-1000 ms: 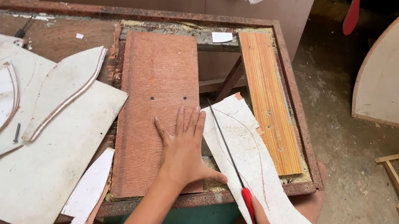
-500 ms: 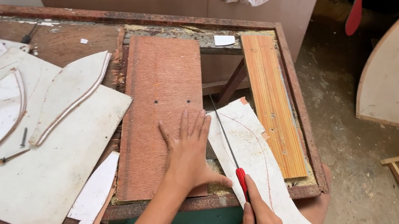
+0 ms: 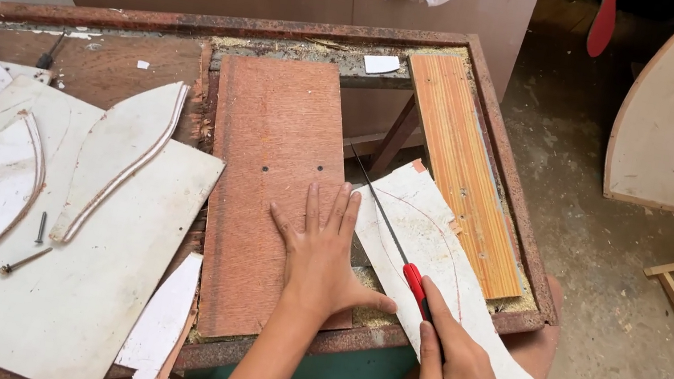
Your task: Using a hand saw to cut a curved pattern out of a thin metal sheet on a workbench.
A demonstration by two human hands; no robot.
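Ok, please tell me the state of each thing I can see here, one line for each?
Left hand: flat, fingers spread, pressing the reddish board.
Right hand: closed on the saw handle.
Saw: red handle, thin blade lying along the white sheet's edge.
Reddish board: lying flat on the table.
White sheet: flat, overhanging the table edge.
Striped plank: lying flat.

I see a thin saw [image 3: 389, 229] with a red handle and a narrow dark blade, lying slantwise along the left edge of a white board offcut [image 3: 462, 309]. That offcut is long and curved, with a pencilled arc on it, and it overhangs the desk's near edge. Just left lies a flat reddish-brown board [image 3: 269, 161], lengthwise, with small holes in it.
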